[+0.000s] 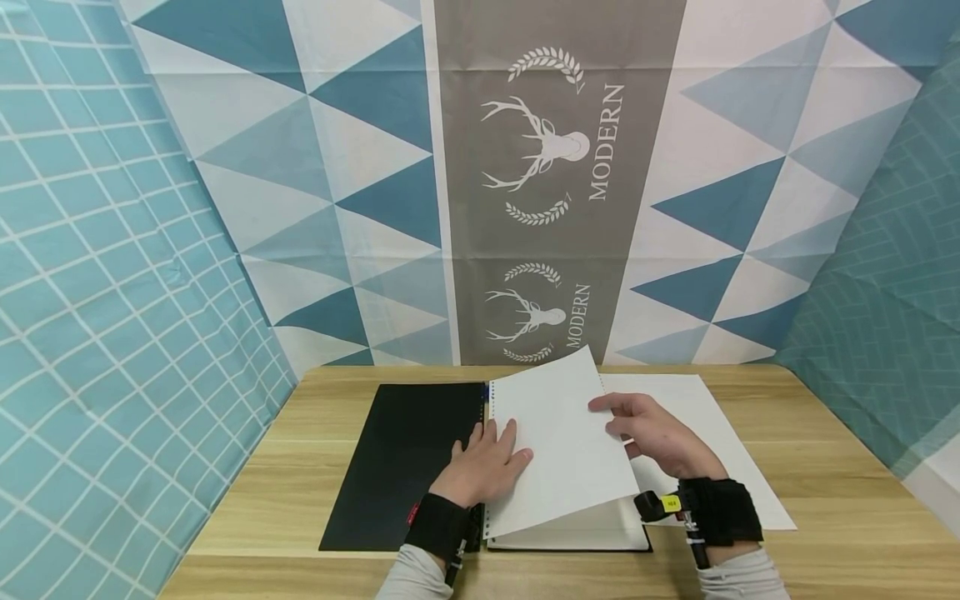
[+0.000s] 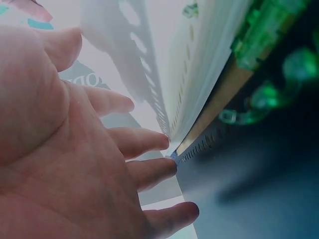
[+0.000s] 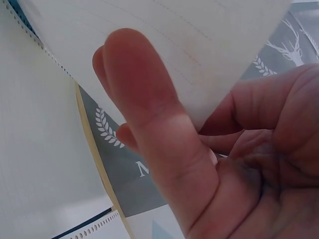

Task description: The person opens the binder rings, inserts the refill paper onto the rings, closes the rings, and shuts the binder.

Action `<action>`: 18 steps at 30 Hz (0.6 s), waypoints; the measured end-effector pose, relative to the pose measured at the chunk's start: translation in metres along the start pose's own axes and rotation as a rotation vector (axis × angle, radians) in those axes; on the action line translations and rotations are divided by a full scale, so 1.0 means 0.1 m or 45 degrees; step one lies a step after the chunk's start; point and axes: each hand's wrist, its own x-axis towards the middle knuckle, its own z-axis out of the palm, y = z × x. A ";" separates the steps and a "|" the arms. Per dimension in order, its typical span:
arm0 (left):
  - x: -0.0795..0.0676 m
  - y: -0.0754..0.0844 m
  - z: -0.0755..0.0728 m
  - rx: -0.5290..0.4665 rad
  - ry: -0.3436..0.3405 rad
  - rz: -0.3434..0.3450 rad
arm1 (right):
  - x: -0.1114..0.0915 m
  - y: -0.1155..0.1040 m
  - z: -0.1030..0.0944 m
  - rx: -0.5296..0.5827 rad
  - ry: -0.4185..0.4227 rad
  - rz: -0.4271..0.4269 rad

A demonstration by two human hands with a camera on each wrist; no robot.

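A loose-leaf notebook lies open on the table, its black cover (image 1: 405, 458) turned to the left. From its right side a white punched sheet (image 1: 562, 450) is raised at a slant above the remaining pages (image 1: 592, 533). My right hand (image 1: 660, 433) pinches that sheet by its right edge; the right wrist view shows the paper (image 3: 199, 55) between thumb and fingers. Spread fingers of my left hand (image 1: 483, 467) rest near the sheet's punched left edge, by the binding. In the left wrist view, translucent green binder rings (image 2: 264, 94) show beside the row of holes.
Another white sheet (image 1: 738, 475) lies flat on the wooden table (image 1: 832, 517), to the right of the notebook and partly under my right hand. A patterned cloth backdrop (image 1: 555, 225) hangs behind the table, with a blue checked one (image 1: 112, 275) on the left.
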 end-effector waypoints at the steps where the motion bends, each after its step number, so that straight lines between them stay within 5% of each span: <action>1: 0.00 0.00 0.00 0.003 -0.001 0.002 | 0.00 0.00 0.00 0.001 -0.002 0.002; 11: -0.09 -0.13 -0.17 0.006 -0.027 0.013 | 0.00 0.01 -0.02 -0.019 -0.014 0.016; 18: -0.12 -0.23 -0.22 0.026 -0.038 -0.090 | 0.00 0.02 -0.04 -0.021 -0.044 0.001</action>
